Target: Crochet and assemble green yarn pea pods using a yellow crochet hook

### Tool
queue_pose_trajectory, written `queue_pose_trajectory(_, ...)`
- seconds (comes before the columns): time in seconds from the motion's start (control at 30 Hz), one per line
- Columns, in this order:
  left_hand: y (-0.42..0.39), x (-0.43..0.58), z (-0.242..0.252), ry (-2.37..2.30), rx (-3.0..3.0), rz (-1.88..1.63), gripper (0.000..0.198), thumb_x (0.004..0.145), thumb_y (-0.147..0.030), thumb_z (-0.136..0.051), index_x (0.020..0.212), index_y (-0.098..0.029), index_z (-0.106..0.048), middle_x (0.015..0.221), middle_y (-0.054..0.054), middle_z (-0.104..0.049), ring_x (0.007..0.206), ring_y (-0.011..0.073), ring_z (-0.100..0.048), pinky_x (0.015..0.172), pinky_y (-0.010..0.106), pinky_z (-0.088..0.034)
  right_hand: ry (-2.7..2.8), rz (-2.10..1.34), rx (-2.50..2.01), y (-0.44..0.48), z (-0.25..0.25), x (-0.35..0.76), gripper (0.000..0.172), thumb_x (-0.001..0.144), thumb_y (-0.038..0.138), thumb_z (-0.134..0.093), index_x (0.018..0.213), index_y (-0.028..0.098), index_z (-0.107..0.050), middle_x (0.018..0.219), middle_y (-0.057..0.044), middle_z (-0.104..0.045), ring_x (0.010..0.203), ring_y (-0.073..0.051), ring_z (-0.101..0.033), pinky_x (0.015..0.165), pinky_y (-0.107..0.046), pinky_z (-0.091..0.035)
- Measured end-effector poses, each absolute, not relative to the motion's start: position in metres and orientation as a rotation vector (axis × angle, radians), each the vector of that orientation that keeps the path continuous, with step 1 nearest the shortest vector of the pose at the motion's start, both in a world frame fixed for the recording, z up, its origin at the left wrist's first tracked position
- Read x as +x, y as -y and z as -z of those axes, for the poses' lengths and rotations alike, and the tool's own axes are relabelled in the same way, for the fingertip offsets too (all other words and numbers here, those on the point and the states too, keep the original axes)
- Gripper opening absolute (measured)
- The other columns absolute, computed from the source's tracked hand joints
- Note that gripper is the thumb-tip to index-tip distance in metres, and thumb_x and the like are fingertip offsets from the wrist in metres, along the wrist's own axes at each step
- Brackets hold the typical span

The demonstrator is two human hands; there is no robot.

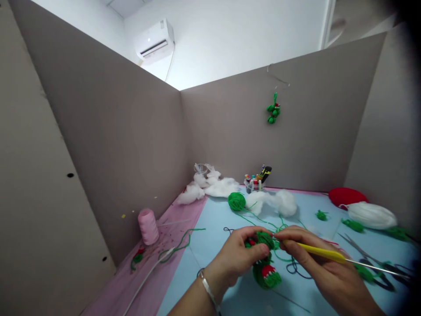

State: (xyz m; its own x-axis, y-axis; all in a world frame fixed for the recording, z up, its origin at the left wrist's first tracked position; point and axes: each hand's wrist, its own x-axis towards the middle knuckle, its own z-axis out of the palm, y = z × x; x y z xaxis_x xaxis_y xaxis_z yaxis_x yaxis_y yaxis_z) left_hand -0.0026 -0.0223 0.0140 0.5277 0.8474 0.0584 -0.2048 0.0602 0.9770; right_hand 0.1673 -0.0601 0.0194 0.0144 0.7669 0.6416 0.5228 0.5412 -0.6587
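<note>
My left hand (235, 254) pinches a green crocheted piece (263, 239) with red and white patches, its lower part hanging below the fingers. My right hand (324, 263) grips a crochet hook (320, 251) by its yellow handle; a thin metal shaft sticks out behind, toward the lower right. The hook's front tip meets the green piece between both hands, and the fingers partly hide it. Loose green yarn (259, 218) trails from a green yarn ball (237, 201) on the blue table covering to the work.
White stuffing (222, 188) lies at the back beside a clear tub of pens (254, 184). Scissors (365, 254) rest at right, near white yarn (371, 215) and red yarn (347, 196). A pink thread spool (148, 226) stands left; a green crocheted ornament (273, 112) hangs on the partition.
</note>
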Motion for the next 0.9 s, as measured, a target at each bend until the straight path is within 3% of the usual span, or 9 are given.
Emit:
queue_pose_trajectory(0.1, 0.023, -0.003, -0.016, -0.649, 1.258, -0.883, 0.037, 0.06, -0.026, -0.072, 0.095, -0.012, -0.069, 0.074, 0.0, -0.055, 0.068, 0.0105, -0.046, 0.066, 0.023, -0.036, 1.678, -0.264, -1.124, 0.06, -0.021, 0.168, 0.019, 0.082, 0.038, -0.057, 0.083, 0.027, -0.073, 0.079, -0.002, -0.07, 0.067, -0.019, -0.066, 0.064, -0.026, -0.055)
queue_pose_trajectory(0.33, 0.023, -0.003, -0.015, -0.637, 1.296, -0.883, 0.045, 0.058, -0.036, -0.078, 0.096, -0.013, -0.07, 0.079, 0.003, -0.056, 0.07, 0.0115, -0.047, 0.067, 0.023, -0.037, 1.691, -0.284, -1.056, 0.055, -0.012, 0.168, 0.017, 0.081, 0.037, -0.06, 0.082, 0.029, -0.075, 0.086, -0.004, -0.073, 0.084, -0.023, -0.069, 0.07, -0.028, -0.057)
queue_pose_trajectory(0.5, 0.021, -0.002, -0.007, -0.662, 1.296, -0.842, 0.046, 0.057, -0.04, -0.079, 0.09, -0.01, -0.069, 0.074, 0.002, -0.057, 0.066, 0.0102, -0.046, 0.065, 0.024, -0.037, 1.67, -0.322, -0.943, 0.056, -0.008, 0.161, 0.015, 0.08, 0.029, -0.065, 0.088, 0.034, -0.077, 0.088, -0.002, -0.073, 0.084, -0.02, -0.068, 0.072, -0.025, -0.056)
queue_pose_trajectory(0.63, 0.023, -0.002, -0.008, -0.62, 1.24, -0.798, 0.041, 0.056, -0.039, -0.08, 0.08, -0.009, -0.068, 0.069, 0.001, -0.055, 0.062, 0.0087, -0.046, 0.063, 0.024, -0.036, 1.629, -0.27, -0.867, 0.057, -0.004, 0.158, 0.021, 0.08, 0.025, -0.065, 0.095, 0.036, -0.076, 0.098, -0.001, -0.072, 0.091, -0.02, -0.067, 0.076, -0.024, -0.055)
queue_pose_trajectory(0.73, 0.026, -0.002, -0.013, -0.57, 1.241, -0.818, 0.048, 0.051, -0.032, -0.084, 0.09, -0.011, -0.066, 0.074, 0.0, -0.055, 0.064, 0.008, -0.046, 0.064, 0.023, -0.038, 1.521, -0.347, -0.947, 0.055, -0.004, 0.16, 0.015, 0.078, 0.032, -0.067, 0.088, 0.034, -0.077, 0.095, -0.002, -0.075, 0.092, -0.022, -0.068, 0.083, -0.029, -0.054)
queue_pose_trajectory(0.83, 0.026, -0.004, -0.017, -0.565, 1.186, -0.88, 0.066, 0.043, -0.023, -0.088, 0.101, -0.017, -0.057, 0.077, -0.002, -0.056, 0.067, 0.0096, -0.051, 0.063, 0.023, -0.041, 1.332, -0.516, -1.127, 0.051, -0.011, 0.166, 0.019, 0.07, 0.046, -0.072, 0.079, 0.03, -0.078, 0.08, -0.003, -0.076, 0.076, -0.024, -0.069, 0.069, -0.031, -0.057)
queue_pose_trajectory(0.9, 0.025, -0.005, -0.017, -0.569, 1.145, -0.899, 0.062, 0.043, -0.023, -0.087, 0.095, -0.017, -0.054, 0.078, 0.0, -0.06, 0.067, 0.0118, -0.055, 0.063, 0.025, -0.043, 1.224, -0.652, -1.165, 0.048, -0.016, 0.171, 0.03, 0.064, 0.054, -0.073, 0.076, 0.027, -0.076, 0.074, -0.005, -0.075, 0.068, -0.024, -0.068, 0.06, -0.03, -0.057)
